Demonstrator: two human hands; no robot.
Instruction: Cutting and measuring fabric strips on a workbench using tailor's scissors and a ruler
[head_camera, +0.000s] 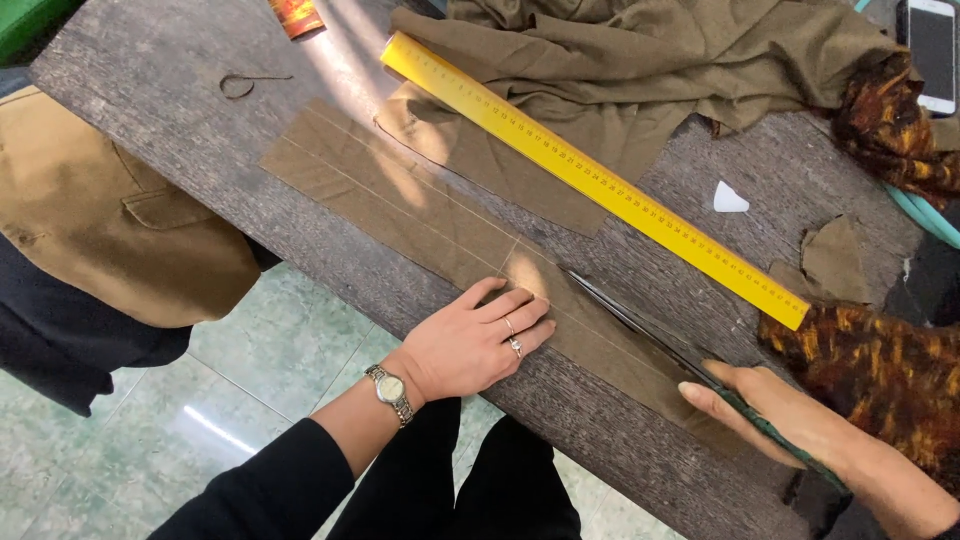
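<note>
Left hand (475, 340) flattens fabric strip (400, 205); right hand (770, 405) holds scissors (650, 335).

A dark weathered wooden table (180, 90) stands on a glossy pale-green tiled floor (270, 360).

My olive-brown fabric strip (440, 225) lies flat along the surface's near edge, marked with thin chalk lines. My long dark scissors (640, 328) lie low over its right end, blades in the cloth.
</note>
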